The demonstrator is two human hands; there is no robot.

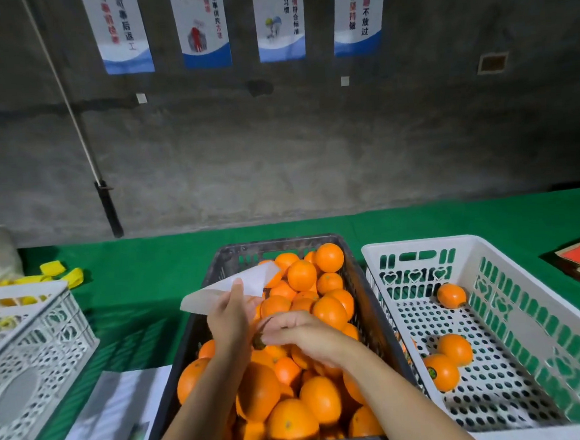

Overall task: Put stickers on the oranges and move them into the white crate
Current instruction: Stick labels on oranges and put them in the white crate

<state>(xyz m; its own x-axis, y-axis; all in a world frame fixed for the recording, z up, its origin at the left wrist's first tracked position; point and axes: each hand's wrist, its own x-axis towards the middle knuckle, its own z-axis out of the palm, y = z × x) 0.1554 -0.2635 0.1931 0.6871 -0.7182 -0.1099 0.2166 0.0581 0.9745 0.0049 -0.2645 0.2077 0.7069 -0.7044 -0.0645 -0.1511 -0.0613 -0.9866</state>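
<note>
Oranges (286,385) are piling in the dark crate (366,303) right under the fingers, white crate (514,310) off to their right, on green cloth (151,315). They're looking firm, roundish and rolly, so cup one whole. Left hand (229,322) is pinching the flimsy sheet (231,287); right hand (301,334) is curling, can't tell what it's holding.

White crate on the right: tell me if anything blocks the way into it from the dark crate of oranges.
Nothing visible does. The white crate stands open-topped beside the dark crate, with three oranges inside; only the two crate walls lie between.
</note>
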